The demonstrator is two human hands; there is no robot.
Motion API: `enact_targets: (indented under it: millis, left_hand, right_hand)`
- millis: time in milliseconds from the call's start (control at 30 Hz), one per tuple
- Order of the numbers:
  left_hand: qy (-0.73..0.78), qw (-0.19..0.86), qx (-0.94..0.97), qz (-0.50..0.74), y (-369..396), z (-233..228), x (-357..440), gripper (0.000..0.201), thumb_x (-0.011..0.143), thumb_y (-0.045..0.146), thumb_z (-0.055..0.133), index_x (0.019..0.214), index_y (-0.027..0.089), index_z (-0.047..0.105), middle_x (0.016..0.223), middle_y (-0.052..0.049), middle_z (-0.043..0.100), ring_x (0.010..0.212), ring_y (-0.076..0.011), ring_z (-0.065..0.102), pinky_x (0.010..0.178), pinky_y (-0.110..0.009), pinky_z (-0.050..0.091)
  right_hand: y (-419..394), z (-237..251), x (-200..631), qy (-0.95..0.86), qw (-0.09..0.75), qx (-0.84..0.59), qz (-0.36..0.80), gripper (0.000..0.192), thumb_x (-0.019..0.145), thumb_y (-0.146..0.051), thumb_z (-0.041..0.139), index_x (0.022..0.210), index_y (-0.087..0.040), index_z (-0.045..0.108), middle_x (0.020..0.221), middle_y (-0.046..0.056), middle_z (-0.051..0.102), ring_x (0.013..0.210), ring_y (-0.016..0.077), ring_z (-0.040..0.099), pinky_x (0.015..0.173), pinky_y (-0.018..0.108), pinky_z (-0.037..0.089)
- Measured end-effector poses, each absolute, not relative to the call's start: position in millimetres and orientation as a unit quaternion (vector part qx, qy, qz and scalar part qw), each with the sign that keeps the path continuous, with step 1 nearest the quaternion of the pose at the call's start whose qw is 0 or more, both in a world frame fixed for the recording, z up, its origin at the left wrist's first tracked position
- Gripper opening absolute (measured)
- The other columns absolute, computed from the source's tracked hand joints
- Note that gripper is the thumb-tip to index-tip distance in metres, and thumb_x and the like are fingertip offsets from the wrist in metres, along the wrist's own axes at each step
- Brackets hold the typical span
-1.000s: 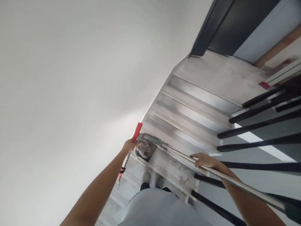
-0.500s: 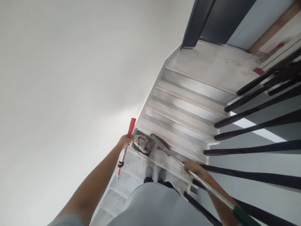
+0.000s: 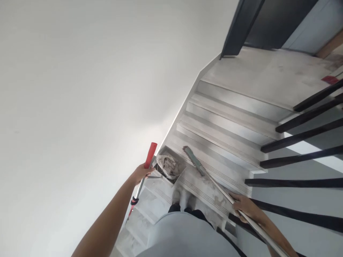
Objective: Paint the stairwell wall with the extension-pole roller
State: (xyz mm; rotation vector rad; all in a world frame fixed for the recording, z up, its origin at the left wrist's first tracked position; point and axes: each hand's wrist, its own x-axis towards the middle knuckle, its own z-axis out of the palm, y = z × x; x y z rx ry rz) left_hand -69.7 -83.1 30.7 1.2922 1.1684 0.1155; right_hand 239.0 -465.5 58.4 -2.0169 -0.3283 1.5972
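No words or numbers can be read anywhere. The crumpled paper in the tray [image 3: 170, 165] on the stairs has print on it, but it is too small and blurry to make out.

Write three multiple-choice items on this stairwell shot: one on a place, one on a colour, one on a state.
1. Where does the tray sit?
A. on a step by the wall
B. on the landing
C. on the railing

2. What colour is the grip of the tool in the left hand?
A. green
B. red
C. black

3. What is the right hand doing?
A. hanging free
B. pressing the wall
C. gripping a metal pole

Answers: 1 A, the tray lies on a step against the wall; 2 B, the grip is red; 3 C, the fingers wrap the pole.
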Motion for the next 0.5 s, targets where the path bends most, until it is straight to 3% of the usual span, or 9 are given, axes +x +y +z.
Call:
enact_targets:
  millis: [167, 300, 500]
  left_hand:
    - [0.561, 0.585, 0.584, 0.045, -113, 72, -95, 0.037, 0.058, 0.044, 0.077, 0.073, 0.016, 0.058, 0.054, 0.004, 0.05, 0.053, -0.0114, 0.044, 0.05, -0.025, 0.032]
    - [0.627, 0.534, 0.564, 0.053, -141, 101, -114, 0.04, 0.052, 0.045, 0.078, 0.073, 0.015, 0.061, 0.055, 0.002, 0.052, 0.055, -0.0142, 0.046, 0.051, -0.027, 0.034]
    - [0.69, 0.495, 0.524, 0.067, -158, 78, -139, 0.038, 0.048, 0.041, 0.078, 0.07, 0.014, 0.063, 0.05, 0.001, 0.054, 0.053, -0.0151, 0.048, 0.048, -0.026, 0.033]
  right_hand:
    - [-493, 50, 258, -0.116, 0.243, -0.756, 0.597, 0.068, 0.057, -0.026, 0.051, 0.122, -0.009, 0.057, 0.043, 0.0, 0.055, 0.031, 0.0118, 0.045, 0.031, 0.018, 0.032]
    - [-529, 41, 293, -0.124, 0.206, -0.723, 0.648, 0.068, 0.058, -0.034, 0.059, 0.124, -0.017, 0.058, 0.047, 0.001, 0.056, 0.031, 0.0121, 0.044, 0.032, 0.02, 0.033]
    - [-573, 27, 307, -0.112, 0.165, -0.687, 0.698, 0.081, 0.058, -0.054, 0.063, 0.13, -0.018, 0.053, 0.049, 0.0, 0.052, 0.033, 0.0109, 0.04, 0.034, 0.023, 0.034]
